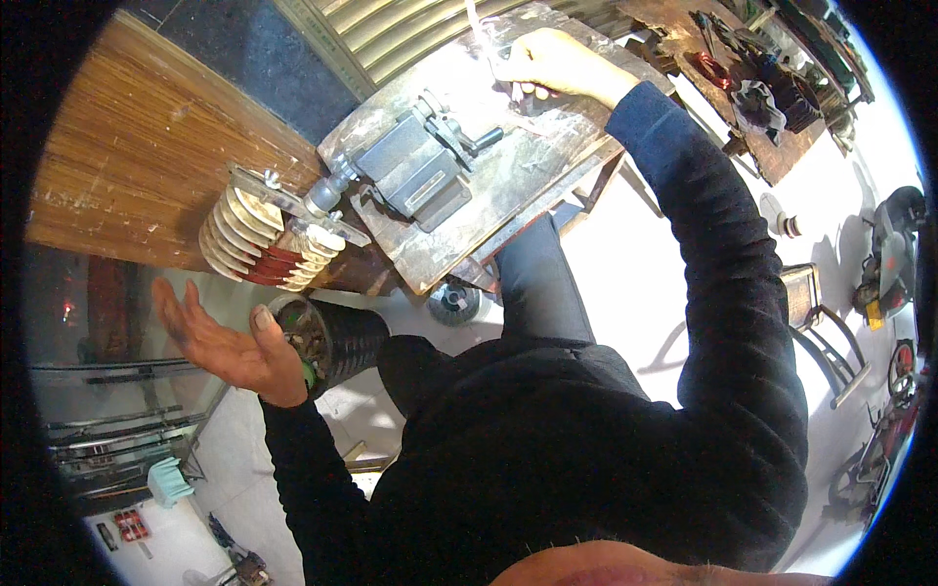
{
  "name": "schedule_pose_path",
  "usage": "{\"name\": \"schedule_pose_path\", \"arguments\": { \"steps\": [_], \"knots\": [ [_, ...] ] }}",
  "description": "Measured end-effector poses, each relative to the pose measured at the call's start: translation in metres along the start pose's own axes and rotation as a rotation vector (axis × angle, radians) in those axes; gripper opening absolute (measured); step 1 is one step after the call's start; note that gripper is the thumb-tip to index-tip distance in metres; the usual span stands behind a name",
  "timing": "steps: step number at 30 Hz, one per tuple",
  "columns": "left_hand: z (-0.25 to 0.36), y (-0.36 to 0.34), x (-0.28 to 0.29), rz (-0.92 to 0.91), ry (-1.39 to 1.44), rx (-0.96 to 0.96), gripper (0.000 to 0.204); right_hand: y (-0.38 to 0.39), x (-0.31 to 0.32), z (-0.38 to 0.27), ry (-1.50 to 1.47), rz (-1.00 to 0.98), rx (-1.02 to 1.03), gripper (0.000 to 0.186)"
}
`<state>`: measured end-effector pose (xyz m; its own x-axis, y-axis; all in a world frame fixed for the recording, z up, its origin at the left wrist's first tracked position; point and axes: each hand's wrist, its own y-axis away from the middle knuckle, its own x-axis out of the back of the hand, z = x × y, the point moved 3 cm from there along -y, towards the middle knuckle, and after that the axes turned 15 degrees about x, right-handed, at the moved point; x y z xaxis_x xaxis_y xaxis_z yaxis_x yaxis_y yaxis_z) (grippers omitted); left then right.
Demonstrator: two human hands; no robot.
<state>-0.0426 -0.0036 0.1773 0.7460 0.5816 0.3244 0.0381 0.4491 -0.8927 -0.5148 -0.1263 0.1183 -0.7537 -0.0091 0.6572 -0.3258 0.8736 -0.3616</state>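
Observation:
A grey hand-cranked coil winding machine (pixel 415 168) stands on the worn table. On its shaft, toward the left, sits a cream stepped coil former (pixel 234 232), with dark red wire (pixel 278 262) wound in several of its grooves. My left hand (pixel 230 344) is just below the former, apart from it, palm up with fingers spread and nothing in it. Over the far part of the table, beyond the crank handle (pixel 486 140), my right hand (pixel 547 64) is closed, its fingers curled together. A pale strip (pixel 477 27) runs up beside its fingertips; what the fingers hold is not clear.
The worn table (pixel 528 161) stands before my legs. Below the former is a black bin (pixel 352 337) with scraps in it. A wooden panel (pixel 147 146) rises at the left. Tools and a red wire coil (pixel 711 68) lie on a bench at the right; a metal-framed chair (pixel 816 317) stands below it.

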Motion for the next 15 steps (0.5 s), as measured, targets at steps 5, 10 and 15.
{"name": "schedule_pose_path", "arguments": {
  "steps": [5, 10, 15],
  "knots": [
    [0.004, -0.001, 0.001, -0.043, -0.007, -0.022, 0.071, -0.008, 0.006, -0.011, 0.147, 0.006, -0.042, 0.038],
    [0.006, 0.001, 0.000, -0.068, -0.035, -0.027, 0.069, -0.036, 0.016, -0.008, 0.459, 0.139, 0.089, 0.047],
    [0.003, 0.003, 0.004, -0.091, -0.038, -0.025, 0.069, -0.078, -0.005, 0.023, 0.654, -0.036, 0.110, 0.054]
  ]
}}
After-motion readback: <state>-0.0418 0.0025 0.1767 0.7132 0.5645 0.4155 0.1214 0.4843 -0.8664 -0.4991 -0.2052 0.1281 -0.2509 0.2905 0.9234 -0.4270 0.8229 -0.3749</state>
